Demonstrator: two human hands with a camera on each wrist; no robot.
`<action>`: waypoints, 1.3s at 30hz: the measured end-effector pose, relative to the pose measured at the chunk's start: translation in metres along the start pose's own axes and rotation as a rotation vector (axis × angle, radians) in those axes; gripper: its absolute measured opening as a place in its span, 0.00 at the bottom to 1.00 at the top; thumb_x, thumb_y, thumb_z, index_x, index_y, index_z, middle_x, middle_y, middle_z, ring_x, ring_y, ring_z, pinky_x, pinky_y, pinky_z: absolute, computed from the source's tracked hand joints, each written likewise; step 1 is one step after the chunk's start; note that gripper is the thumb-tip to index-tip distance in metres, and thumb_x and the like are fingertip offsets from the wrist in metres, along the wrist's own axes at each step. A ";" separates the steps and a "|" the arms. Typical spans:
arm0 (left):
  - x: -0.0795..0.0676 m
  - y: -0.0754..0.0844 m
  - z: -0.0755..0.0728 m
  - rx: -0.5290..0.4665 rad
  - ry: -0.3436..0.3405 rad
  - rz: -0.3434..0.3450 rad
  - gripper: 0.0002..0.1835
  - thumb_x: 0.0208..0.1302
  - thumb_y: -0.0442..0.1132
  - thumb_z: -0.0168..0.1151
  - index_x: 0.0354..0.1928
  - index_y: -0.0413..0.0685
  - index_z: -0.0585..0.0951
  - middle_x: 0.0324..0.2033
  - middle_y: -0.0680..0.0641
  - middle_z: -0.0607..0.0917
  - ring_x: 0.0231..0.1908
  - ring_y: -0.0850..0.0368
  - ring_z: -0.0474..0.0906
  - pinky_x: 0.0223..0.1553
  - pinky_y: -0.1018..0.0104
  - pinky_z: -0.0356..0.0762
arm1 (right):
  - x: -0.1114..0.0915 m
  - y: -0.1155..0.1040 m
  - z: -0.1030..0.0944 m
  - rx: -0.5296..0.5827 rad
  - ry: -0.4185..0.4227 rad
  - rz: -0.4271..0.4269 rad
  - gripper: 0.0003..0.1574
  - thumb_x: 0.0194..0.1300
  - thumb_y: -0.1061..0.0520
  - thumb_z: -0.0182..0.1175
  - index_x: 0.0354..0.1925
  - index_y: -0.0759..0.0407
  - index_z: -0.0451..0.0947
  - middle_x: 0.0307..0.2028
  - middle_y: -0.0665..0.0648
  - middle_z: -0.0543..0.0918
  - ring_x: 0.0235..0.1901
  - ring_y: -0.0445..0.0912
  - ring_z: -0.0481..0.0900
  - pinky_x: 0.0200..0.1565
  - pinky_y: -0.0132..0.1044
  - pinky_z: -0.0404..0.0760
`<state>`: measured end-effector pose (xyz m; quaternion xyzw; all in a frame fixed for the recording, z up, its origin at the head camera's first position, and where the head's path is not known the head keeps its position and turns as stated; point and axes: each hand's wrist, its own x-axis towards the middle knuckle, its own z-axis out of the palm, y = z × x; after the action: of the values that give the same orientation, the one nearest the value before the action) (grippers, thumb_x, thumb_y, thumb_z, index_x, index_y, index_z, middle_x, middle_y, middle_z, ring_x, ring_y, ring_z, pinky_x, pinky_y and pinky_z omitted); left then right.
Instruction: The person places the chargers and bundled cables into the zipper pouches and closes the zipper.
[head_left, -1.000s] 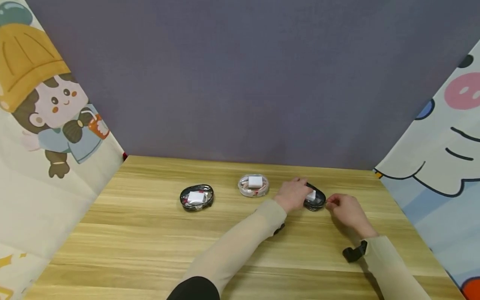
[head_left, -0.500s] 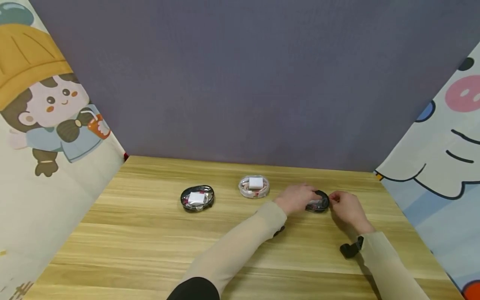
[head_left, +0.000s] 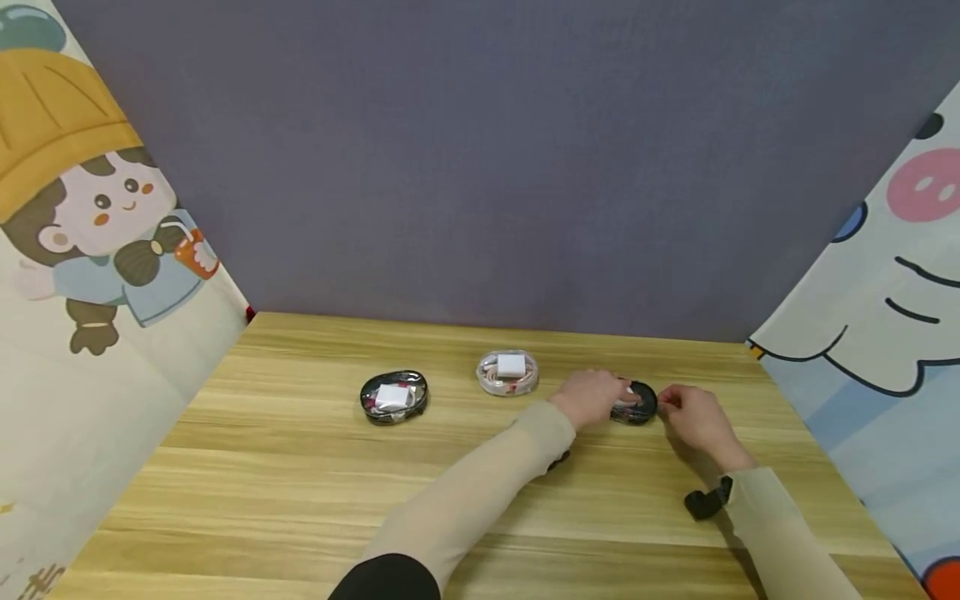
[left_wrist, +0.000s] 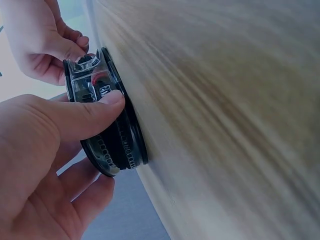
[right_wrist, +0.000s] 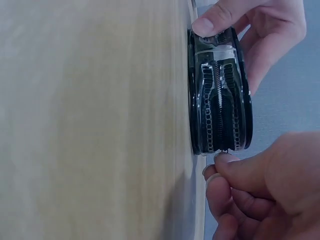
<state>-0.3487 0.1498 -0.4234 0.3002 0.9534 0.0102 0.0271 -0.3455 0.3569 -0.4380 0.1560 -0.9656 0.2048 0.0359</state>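
Note:
A small clear oval zip pouch with black edging (head_left: pixel 642 408) is at the right of the wooden table. My left hand (head_left: pixel 592 397) grips it from the left, the thumb (left_wrist: pixel 112 99) pressed on its zipped side wall and the other fingers on its far side. In the right wrist view the zip (right_wrist: pixel 220 107) runs down the pouch's side. My right hand (head_left: pixel 697 421) is at the pouch's right end, thumb and forefinger pinching the small zip pull (right_wrist: pixel 224 151). The contents are mostly hidden by the left hand.
Another black-edged clear pouch (head_left: pixel 393 397) with a white charger block lies left on the table (head_left: pixel 315 500). Between it and my left hand sits a clear, pale-edged pouch (head_left: pixel 507 372) holding a white block and cable. A grey panel (head_left: pixel 480 167) rises behind the table.
The gripped pouch has turned and shifted slightly right and toward me, and the left hand covers more of it. In the last half second both hands have hardly moved.

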 end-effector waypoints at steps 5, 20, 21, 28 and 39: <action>-0.002 0.000 -0.001 -0.012 0.002 -0.007 0.33 0.72 0.32 0.58 0.69 0.78 0.68 0.68 0.62 0.71 0.45 0.66 0.80 0.31 0.76 0.76 | -0.007 -0.002 -0.002 -0.006 -0.011 0.004 0.06 0.68 0.65 0.59 0.35 0.64 0.82 0.30 0.58 0.84 0.29 0.51 0.78 0.32 0.48 0.76; -0.003 -0.001 0.002 -0.016 0.015 -0.007 0.34 0.70 0.31 0.60 0.66 0.84 0.71 0.69 0.67 0.68 0.34 0.66 0.79 0.20 0.75 0.67 | -0.022 -0.005 -0.002 0.006 -0.036 -0.006 0.05 0.67 0.63 0.61 0.34 0.62 0.82 0.29 0.53 0.83 0.28 0.47 0.78 0.32 0.46 0.76; -0.003 -0.001 0.002 -0.018 0.015 -0.009 0.34 0.70 0.31 0.60 0.66 0.84 0.71 0.69 0.67 0.67 0.32 0.66 0.78 0.19 0.74 0.65 | -0.023 -0.005 -0.002 0.010 -0.039 -0.005 0.05 0.68 0.63 0.61 0.34 0.62 0.82 0.29 0.53 0.84 0.29 0.47 0.78 0.32 0.47 0.76; -0.003 0.001 0.001 0.006 0.016 -0.028 0.33 0.71 0.35 0.61 0.69 0.82 0.68 0.68 0.65 0.70 0.26 0.66 0.75 0.18 0.74 0.66 | -0.023 -0.005 -0.002 0.016 -0.035 0.014 0.05 0.68 0.63 0.60 0.36 0.63 0.82 0.30 0.55 0.84 0.29 0.48 0.79 0.32 0.46 0.76; -0.004 0.010 0.001 0.208 0.055 -0.001 0.26 0.64 0.59 0.65 0.65 0.76 0.76 0.61 0.61 0.77 0.56 0.61 0.76 0.45 0.66 0.81 | -0.007 0.001 -0.001 0.026 -0.012 0.005 0.07 0.70 0.62 0.58 0.37 0.63 0.82 0.32 0.57 0.84 0.29 0.50 0.79 0.33 0.48 0.77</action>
<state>-0.3396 0.1555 -0.4236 0.3004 0.9499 -0.0804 -0.0306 -0.3388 0.3602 -0.4384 0.1554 -0.9635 0.2163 0.0275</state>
